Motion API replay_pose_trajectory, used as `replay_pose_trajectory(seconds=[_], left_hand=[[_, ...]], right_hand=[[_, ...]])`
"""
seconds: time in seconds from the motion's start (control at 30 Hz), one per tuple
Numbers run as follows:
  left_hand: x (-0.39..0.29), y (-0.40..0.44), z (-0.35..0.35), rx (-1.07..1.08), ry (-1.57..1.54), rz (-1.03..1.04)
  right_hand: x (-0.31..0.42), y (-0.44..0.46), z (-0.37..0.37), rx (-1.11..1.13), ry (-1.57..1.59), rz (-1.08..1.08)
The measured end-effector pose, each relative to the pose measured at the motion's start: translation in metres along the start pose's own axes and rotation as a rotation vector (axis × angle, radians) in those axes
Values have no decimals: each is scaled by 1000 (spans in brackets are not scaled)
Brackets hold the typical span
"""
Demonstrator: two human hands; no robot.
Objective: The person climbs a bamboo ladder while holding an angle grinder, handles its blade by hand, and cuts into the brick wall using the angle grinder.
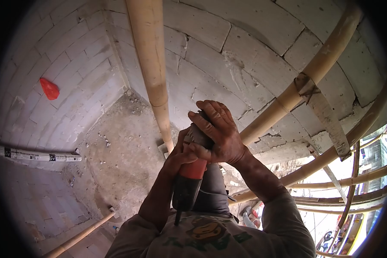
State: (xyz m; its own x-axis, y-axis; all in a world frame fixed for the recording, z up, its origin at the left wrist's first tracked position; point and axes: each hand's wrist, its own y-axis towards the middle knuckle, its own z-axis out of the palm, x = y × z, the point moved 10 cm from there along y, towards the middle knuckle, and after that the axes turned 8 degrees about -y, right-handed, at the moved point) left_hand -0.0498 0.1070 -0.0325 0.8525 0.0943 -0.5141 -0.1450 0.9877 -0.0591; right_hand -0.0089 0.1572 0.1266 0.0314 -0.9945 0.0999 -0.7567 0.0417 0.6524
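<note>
A power tool (189,182) with a red and black body is held upright in front of my chest, its cord end toward my shirt. My left hand (182,150) is wrapped round the tool's body near its grey head. Over the top of the head lies my right hand (219,133), its fingers curled round it and its thumb side near my left hand. Both hands touch the tool and sit close together. The tool's front end is mostly hidden under my right hand.
A bamboo pole (152,64) rises just ahead; another (288,101) slants right, tied with a strip. Block walls (228,43) surround a rubble-strewn floor (124,150). A red object (50,88) is on the left wall; a wrapped bundle (38,155) lies below. Scaffolding stands right.
</note>
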Motion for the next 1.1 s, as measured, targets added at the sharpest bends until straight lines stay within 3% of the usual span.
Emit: replay_pose_trajectory(seconds=[0.13, 0.23, 0.37, 0.47, 0.53, 0.63, 0.73, 0.9, 1.0, 1.1], left_hand=[[6, 4, -10, 12, -36, 3], [13, 8, -16, 16, -101, -21], [12, 17, -13, 48, -136, 56], [1, 17, -3, 53, -167, 88], [-6, 20, 4, 40, -117, 107], [-13, 24, 10, 42, -27, 148], [-25, 29, 24, 83, 255, 327], [-20, 34, 27, 32, 404, 314], [-18, 21, 32, -10, 308, 303], [12, 6, 5, -43, 297, 203]], right_hand=[[-4, -4, 9, 38, 21, 33], [-6, 0, 19, 210, -176, 9], [-13, -24, -23, 15, -132, 181], [-18, -100, -5, -120, 305, 555], [0, -151, 47, -69, 658, 877], [28, -144, 70, -14, 1179, 1014], [19, -141, 79, 44, 1129, 1146], [1, -147, 66, -34, 801, 1108], [-1, -117, 27, -254, 779, 1082], [-25, -119, 28, -317, 619, 1096]])
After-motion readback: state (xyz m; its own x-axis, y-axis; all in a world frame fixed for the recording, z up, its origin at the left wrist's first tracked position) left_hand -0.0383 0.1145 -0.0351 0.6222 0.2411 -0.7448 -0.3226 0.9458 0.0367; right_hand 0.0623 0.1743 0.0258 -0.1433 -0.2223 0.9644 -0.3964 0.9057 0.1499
